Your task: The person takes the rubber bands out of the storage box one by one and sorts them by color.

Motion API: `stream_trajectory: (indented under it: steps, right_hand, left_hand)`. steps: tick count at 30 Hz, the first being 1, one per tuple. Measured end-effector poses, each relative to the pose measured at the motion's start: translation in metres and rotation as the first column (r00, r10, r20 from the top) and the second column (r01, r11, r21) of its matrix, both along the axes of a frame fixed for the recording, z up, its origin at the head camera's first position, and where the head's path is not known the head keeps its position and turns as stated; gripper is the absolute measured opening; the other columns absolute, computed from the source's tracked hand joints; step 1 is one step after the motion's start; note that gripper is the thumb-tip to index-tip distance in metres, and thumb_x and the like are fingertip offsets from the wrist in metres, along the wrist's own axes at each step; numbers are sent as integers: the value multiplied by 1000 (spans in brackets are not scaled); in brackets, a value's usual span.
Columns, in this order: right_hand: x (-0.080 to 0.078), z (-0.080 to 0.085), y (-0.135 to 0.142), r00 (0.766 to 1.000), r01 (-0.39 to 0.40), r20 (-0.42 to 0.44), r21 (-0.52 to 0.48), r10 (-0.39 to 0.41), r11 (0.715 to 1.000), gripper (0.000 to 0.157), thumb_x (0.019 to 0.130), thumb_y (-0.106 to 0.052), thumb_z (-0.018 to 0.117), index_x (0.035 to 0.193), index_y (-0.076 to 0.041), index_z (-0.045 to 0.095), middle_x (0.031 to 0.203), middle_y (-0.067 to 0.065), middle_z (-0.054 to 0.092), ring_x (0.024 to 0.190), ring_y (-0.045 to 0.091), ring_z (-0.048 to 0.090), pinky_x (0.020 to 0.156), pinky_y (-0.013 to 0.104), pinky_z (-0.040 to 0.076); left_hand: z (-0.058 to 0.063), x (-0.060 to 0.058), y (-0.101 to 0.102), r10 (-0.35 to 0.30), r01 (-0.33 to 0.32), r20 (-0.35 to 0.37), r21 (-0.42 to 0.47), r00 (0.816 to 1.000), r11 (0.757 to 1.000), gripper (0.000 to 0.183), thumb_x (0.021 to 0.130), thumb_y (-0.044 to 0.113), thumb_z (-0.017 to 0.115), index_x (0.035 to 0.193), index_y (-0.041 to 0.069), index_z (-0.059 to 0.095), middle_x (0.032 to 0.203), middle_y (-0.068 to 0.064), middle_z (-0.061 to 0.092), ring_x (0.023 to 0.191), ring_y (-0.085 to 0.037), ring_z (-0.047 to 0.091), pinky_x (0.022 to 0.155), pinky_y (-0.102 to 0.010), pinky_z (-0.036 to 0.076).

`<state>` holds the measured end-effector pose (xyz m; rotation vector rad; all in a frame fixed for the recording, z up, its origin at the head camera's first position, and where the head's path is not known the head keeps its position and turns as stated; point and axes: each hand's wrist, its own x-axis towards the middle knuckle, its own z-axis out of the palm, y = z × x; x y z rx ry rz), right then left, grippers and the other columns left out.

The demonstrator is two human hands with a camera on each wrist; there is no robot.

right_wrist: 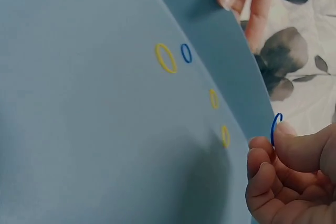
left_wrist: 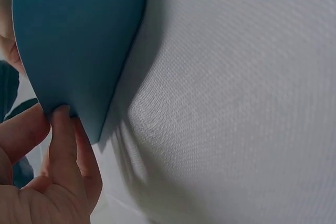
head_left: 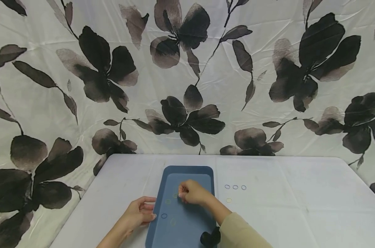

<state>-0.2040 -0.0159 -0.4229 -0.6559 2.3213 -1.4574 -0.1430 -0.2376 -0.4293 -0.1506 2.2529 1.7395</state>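
My right hand [head_left: 193,193] is over the blue tray [head_left: 187,169], pinching a thin blue ring [right_wrist: 272,132] between thumb and fingers, as the right wrist view shows. On the tray's floor lie a larger yellow ring [right_wrist: 157,52], a blue ring [right_wrist: 182,52] beside it, and two smaller yellow rings, one [right_wrist: 212,99] above the other [right_wrist: 223,136]. At the tray's left side, my left hand [head_left: 138,213] grips the rim with the thumb and fingers. In the left wrist view those fingers [left_wrist: 63,150] hold the tray's edge.
Right of the tray, on the white tabletop [head_left: 299,206], three blue rings sit in a row, the middle one [head_left: 233,187] included, with a yellow ring [head_left: 226,200] below them. A black object [head_left: 210,238] is by the right sleeve. Behind the table hangs a floral cloth [head_left: 237,86].
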Motion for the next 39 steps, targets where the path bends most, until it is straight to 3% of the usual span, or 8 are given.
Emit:
stream_trajectory:
  steps: [11, 15, 19, 24, 29, 39]
  right_hand:
    - [-11, 14, 22, 999, -39, -15, -49, 39, 998, 11, 86, 5, 60, 76, 2, 57, 62, 3, 54, 58, 12, 54, 54, 24, 47]
    - [-13, 16, 32, 1000, -28, -12, -71, 27, 997, 2, 85, 4, 62, 86, 6, 62, 65, 5, 59, 62, 20, 61, 57, 27, 52]
    - [-14, 17, 42, 1000, 0, -26, -84, -2, 996, 15, 85, 2, 63, 97, 10, 64, 71, 9, 63, 68, 26, 64, 60, 28, 53]
    - [-16, 17, 54, 998, 66, -2, -95, -67, 993, 14, 85, 1, 63, 95, 10, 67, 80, 16, 66, 71, 25, 65, 64, 30, 55]
    - [-20, 20, 66, 994, 108, 34, -125, -105, 986, 17, 85, 2, 62, 98, 12, 65, 87, 24, 65, 78, 33, 66, 68, 33, 55]
    - [-23, 22, 89, 980, 194, 63, -142, -187, 971, 20, 85, -2, 65, 100, 12, 64, 80, 12, 67, 79, 31, 66, 70, 33, 55]
  left_hand:
    - [0, -1, 0, 28, -28, -10, -21, 1000, 999, 58, 70, -15, 68, 124, -10, 46, 99, -17, 54, 77, -18, 59, 66, -37, 54]
    - [0, 0, 1, 28, -28, -5, -25, 1000, 999, 57, 70, -15, 67, 123, -11, 46, 98, -17, 55, 75, -18, 59, 65, -36, 54]
    - [0, 1, 1, 34, -34, -6, -32, 999, 999, 57, 70, -15, 67, 123, -10, 47, 97, -17, 56, 75, -18, 60, 66, -37, 54]
    - [0, 1, 2, 15, -16, -7, -18, 1000, 1000, 57, 71, -15, 67, 123, -11, 46, 97, -17, 56, 76, -18, 60, 66, -37, 54]
    - [1, 0, 2, 3, -3, -12, -4, 1000, 1000, 57, 71, -15, 67, 123, -12, 45, 97, -17, 57, 78, -21, 61, 66, -36, 55]
    - [0, 1, 2, 4, -4, 5, -13, 1000, 1000, 56, 72, -14, 67, 124, -12, 45, 96, -16, 57, 76, -17, 61, 65, -36, 54]
